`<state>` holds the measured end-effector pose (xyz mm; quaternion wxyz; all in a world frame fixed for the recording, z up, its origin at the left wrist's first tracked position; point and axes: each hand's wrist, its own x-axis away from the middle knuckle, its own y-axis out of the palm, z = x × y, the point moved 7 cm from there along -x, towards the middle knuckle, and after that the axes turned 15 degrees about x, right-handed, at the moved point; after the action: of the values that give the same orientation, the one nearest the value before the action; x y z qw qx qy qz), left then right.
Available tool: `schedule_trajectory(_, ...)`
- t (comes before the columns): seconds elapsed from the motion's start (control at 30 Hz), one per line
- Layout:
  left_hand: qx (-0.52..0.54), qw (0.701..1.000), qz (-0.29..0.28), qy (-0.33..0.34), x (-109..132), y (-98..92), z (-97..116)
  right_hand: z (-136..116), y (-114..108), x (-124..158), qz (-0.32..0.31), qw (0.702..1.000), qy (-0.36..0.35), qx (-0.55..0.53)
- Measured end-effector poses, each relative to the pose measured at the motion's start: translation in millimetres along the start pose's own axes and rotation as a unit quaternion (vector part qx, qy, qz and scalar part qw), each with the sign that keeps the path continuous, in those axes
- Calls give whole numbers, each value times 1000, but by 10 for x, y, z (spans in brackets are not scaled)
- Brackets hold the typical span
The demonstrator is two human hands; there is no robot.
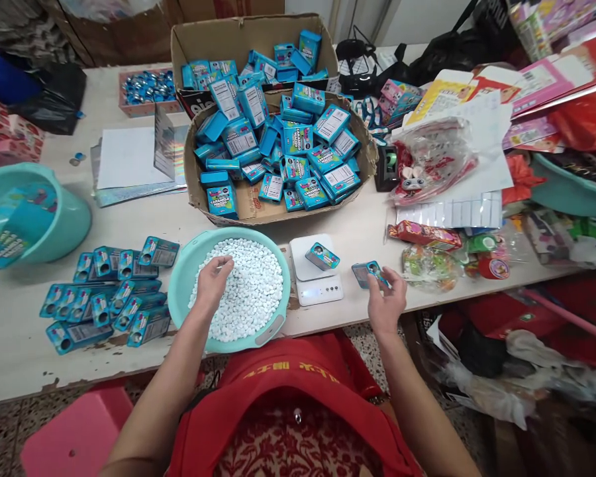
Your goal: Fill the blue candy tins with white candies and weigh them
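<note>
Over a turquoise basin (177, 285) of small white candies (248, 291), my left hand (213, 283) has its fingers pinched together; whatever may be between them is hidden. My right hand (387, 301) grips the near end of a small blue candy box (362, 275) at the right of the scale, thumb on one side and fingers on the other. Between my hands stands a white digital scale (320, 292). Another blue candy box (322, 256) lies on the scale's plate, its round opening showing.
Several blue boxes with round holes (114, 288) lie grouped left of the basin. Behind it, a cardboard tray (251, 209) and a carton (253, 33) hold many more. A turquoise bucket (69, 212) stands far left; packaging and plastic bags (437, 159) crowd the right.
</note>
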<state>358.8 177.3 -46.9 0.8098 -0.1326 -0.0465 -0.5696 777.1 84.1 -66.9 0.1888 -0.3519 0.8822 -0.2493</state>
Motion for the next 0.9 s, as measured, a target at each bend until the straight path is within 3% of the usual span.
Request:
schedule_trajectory(0.17,35,999,-19,-13,27,163,38,198,-280,11,47,997,7,61)
schedule_trajectory(0.5,34,998,-52,2,22,449,186,520,-286,93,32,994,87,64)
schedule_trajectory(0.6,10,997,-50,53,94,585,342,578,-300,82,27,993,99,63)
schedule_trajectory(0.73,-35,984,-95,148,244,897,596,697,-301,68,18,990,125,58)
schedule_trajectory(0.9,-128,941,-230,212,361,1444,676,783,-284,69,6,989,134,58)
